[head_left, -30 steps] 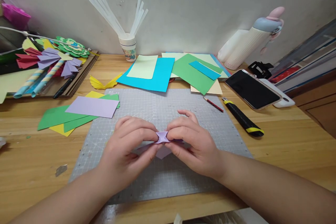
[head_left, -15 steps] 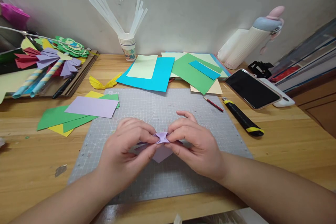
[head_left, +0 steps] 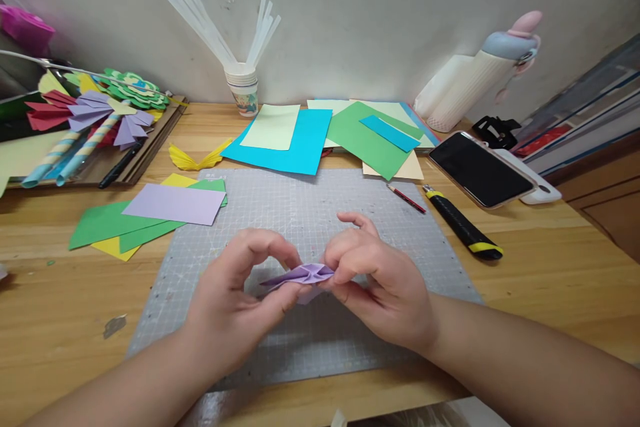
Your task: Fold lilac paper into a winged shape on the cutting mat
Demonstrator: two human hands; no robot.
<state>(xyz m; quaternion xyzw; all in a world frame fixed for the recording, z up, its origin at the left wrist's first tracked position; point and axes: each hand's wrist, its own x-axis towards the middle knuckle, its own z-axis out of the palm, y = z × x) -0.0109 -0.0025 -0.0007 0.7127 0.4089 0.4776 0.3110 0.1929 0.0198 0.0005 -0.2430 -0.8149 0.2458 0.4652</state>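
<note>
A folded purple paper (head_left: pixel 311 273) is held between my two hands, above the grey cutting mat (head_left: pixel 280 207). My left hand (head_left: pixel 245 290) pinches its left side, thumb along the near edge and index finger arched over the top. On the right, my right hand (head_left: pixel 377 283) grips the other end between thumb and bent fingers. Creases meet near the paper's middle, and its left part sticks out in a flat point. Fingers hide part of both ends. A flat purple paper strip (head_left: pixel 175 203) lies left of the mat on green sheets (head_left: pixel 100 223) and yellow ones.
A black and yellow utility knife (head_left: pixel 463 223) and a red pencil (head_left: pixel 406 199) lie at right, near a phone (head_left: pixel 481 169). Behind are blue paper (head_left: pixel 307 157), green paper (head_left: pixel 370 147), a pleated yellow paper piece (head_left: pixel 197 157) and paper cups (head_left: pixel 242 90) with white strips. Paper flowers (head_left: pixel 95 110) sit at left.
The purple paper's central folds have been pressed flatter, and its left point now shows. My left index finger has lifted into an arch; my right fingers have curled more.
</note>
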